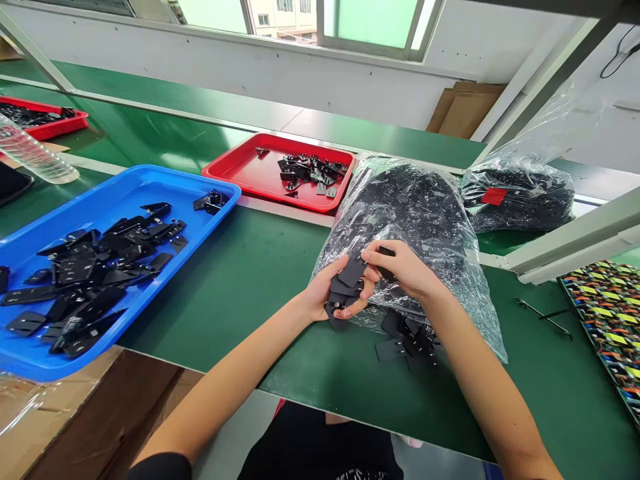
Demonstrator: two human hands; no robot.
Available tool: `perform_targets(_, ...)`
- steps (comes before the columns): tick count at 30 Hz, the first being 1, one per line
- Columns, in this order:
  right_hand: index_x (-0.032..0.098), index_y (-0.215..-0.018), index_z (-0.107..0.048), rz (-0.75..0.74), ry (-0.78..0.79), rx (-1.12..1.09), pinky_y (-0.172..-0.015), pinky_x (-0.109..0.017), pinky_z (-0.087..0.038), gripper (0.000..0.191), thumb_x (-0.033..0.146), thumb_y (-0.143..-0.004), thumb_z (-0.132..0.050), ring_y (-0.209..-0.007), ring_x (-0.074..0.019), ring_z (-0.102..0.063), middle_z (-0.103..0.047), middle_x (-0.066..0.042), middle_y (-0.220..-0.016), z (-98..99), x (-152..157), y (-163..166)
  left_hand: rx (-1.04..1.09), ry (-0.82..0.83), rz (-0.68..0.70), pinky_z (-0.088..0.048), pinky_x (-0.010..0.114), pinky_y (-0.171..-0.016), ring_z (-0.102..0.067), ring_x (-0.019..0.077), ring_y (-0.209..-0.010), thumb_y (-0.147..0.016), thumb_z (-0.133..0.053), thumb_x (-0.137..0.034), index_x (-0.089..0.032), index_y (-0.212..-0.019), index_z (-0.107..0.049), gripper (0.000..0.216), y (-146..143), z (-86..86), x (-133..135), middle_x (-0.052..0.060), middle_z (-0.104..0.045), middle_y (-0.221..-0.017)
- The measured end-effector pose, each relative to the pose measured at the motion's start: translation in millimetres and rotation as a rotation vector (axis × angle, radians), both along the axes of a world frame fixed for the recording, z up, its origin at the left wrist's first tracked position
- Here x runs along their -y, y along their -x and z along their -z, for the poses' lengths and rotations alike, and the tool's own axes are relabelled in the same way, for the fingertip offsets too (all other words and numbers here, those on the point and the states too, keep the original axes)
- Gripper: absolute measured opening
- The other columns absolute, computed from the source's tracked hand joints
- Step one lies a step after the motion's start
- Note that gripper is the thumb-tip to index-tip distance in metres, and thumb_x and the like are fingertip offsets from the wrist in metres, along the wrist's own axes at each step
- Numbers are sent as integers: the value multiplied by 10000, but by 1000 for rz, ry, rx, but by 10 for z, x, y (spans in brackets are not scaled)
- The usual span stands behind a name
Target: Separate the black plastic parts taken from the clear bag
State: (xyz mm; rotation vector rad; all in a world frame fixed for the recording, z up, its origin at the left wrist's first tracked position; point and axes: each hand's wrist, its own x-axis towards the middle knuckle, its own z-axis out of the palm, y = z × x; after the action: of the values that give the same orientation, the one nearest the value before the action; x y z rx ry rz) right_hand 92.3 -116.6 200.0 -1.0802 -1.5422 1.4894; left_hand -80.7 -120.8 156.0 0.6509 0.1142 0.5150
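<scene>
Two hands hold black parts at a green bench, just in front of a clear bag.

Nearest, loose black pieces lie at the bag's mouth; against its near side the left hand has its fingers clamped round a stack of flat black parts, and the right hand pinches a small black piece between thumb and forefinger. Left of the bag sits a blue tray of similar parts. Behind the bag to the left is a red tray, and behind to the right a second bag. Beyond the bags are cardboard, a white wall and a window.
</scene>
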Motion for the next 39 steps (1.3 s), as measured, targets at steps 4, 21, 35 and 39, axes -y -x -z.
perform_targets(4,177,-659,-548,97,84,-146,-534,-239,-326,317,424,-763,-719,-499,-103,-424,-493,37,-510,39,-16,26,-33,-36,-10,-325,171,-269,-522,94,-381,-912,-381,-560,-125,-1013,-624,508,-7,11,2,20,-581,-723)
perform_targets(21,208,-796,-522,441,375,-836,-506,-213,-456,231,409,-785,-635,-543,-97,-509,-541,34,-663,0,-137,-118,-128,-22,-197,-313,187,-293,-521,97,-409,-900,-382,-611,-150,-1093,-597,545,-24,-6,-19,15,-584,-743)
perform_targets(35,270,-1025,-658,-148,-353,630,-750,-285,-415,191,190,-870,-580,-809,-186,-653,-728,56,-741,-190,195,74,-313,-161,-254,-344,152,-320,-487,109,-358,-835,-395,-710,-207,-843,-455,506,-59,63,5,-11,-556,-470)
perform_targets(39,242,-957,-656,-120,-427,756,-711,-283,-404,106,212,-881,-587,-785,-202,-647,-729,18,-787,-176,175,39,-301,-179,-257,-350,150,-335,-460,98,-354,-855,-414,-655,-206,-864,-465,452,-65,62,-2,-12,-555,-475)
